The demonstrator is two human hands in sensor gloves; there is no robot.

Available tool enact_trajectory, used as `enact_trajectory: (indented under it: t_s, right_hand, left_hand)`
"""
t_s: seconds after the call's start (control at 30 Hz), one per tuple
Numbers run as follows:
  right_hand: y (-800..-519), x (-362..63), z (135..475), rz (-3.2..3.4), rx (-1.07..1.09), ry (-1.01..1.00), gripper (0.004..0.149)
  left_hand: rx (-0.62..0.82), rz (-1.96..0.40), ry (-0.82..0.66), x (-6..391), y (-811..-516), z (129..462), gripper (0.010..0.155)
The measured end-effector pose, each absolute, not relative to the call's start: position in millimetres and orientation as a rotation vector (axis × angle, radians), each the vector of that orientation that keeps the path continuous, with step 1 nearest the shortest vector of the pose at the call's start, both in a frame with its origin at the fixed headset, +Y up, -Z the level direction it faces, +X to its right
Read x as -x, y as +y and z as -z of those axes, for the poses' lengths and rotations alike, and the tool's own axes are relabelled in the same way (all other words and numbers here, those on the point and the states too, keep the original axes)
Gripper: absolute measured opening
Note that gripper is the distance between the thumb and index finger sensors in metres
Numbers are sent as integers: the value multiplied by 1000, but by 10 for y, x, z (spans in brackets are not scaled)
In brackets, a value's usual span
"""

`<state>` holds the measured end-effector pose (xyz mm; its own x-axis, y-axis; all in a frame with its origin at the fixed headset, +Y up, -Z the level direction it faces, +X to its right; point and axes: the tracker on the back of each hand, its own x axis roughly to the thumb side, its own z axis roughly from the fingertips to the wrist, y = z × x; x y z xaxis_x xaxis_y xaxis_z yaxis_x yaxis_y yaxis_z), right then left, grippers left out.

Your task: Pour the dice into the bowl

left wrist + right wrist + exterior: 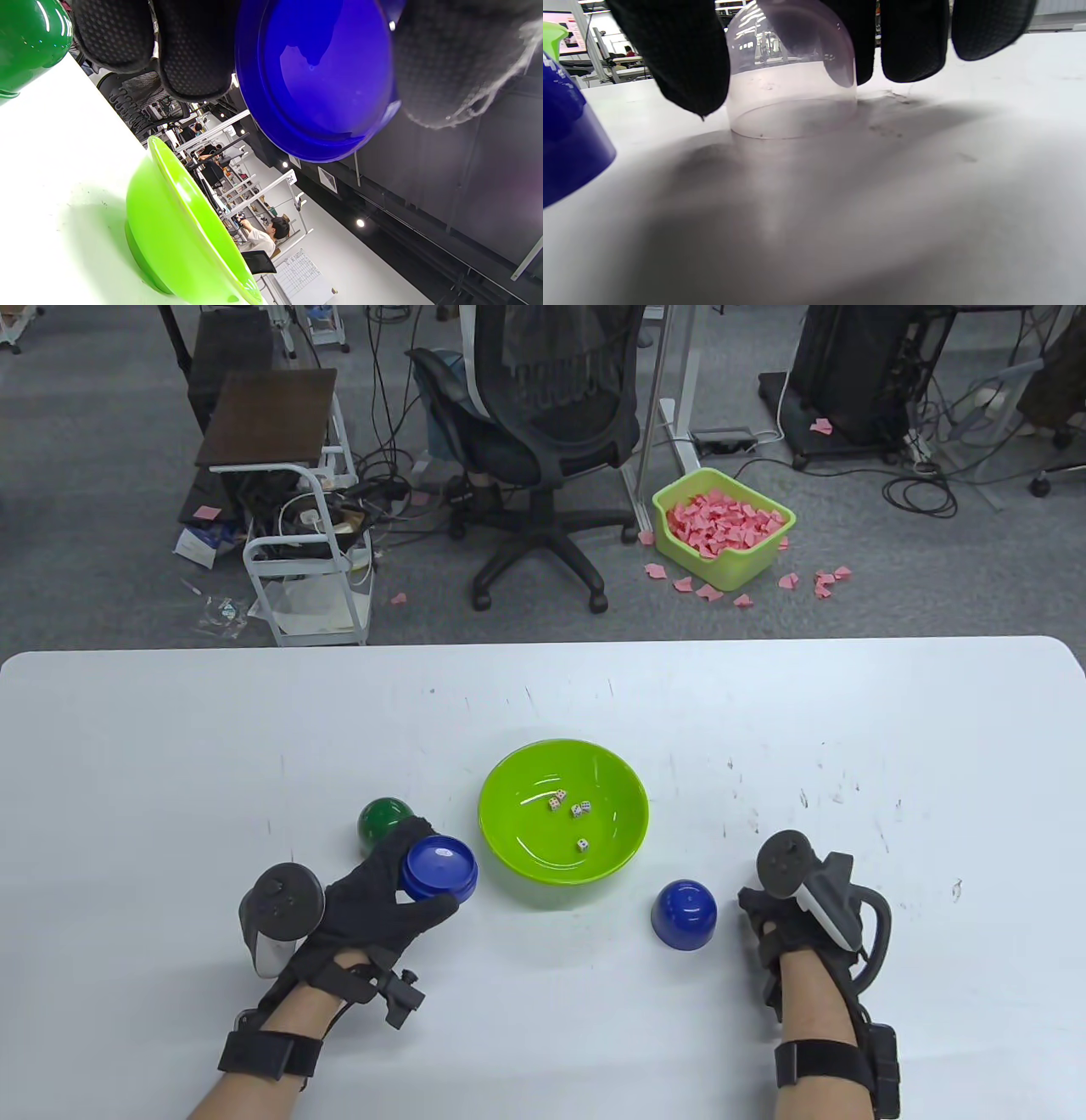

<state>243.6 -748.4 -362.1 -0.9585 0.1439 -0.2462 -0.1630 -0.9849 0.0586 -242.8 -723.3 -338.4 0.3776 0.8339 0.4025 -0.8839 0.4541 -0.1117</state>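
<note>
The white surface (254, 729) carries a lime-green bowl (509, 848) with four dice (580, 810) lying in its bottom. Just beside it, the left hand (373, 891) grips a blue cup (439, 868), tilted with its open mouth toward the bowl, a green cup (383, 823) standing upside down behind. The right hand (776, 920) curls its fingers (683, 59) over a clear cup (793, 84) standing upside down on the surface, with another blue cup (684, 914) upside down between it and the bowl.

An office-like lab is being shown. Behind the white table (170, 712), a grey carpet floor (85, 517) is being covered with loose cables (920, 487). A black mesh office chair (551, 415), a white cart (310, 551) and a green bin of pink paper pieces (721, 527) are being seen there.
</note>
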Motion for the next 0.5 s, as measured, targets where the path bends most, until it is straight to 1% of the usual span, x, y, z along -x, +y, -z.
enact_trajectory:
  t_s: [0.07, 0.23, 0.37, 0.5]
  right_hand:
    - [-7436, -2460, 3608, -2973, 337, 79, 82]
    - [-7214, -2460, 3578, -2913, 290, -128, 82]
    - [-7005, -2384, 3573, -2860, 189, -282, 80]
    - [-6814, -2284, 3590, -2801, 92, -387, 81]
  left_hand:
    - [-128, -1107, -433, 2422, -7233, 3387, 98]
    - [-118, -1108, -433, 2405, -7246, 3386, 98]
    - [-106, -1111, -433, 2391, -7256, 3390, 98]
    - [-104, -1101, -441, 2377, -7262, 3383, 98]
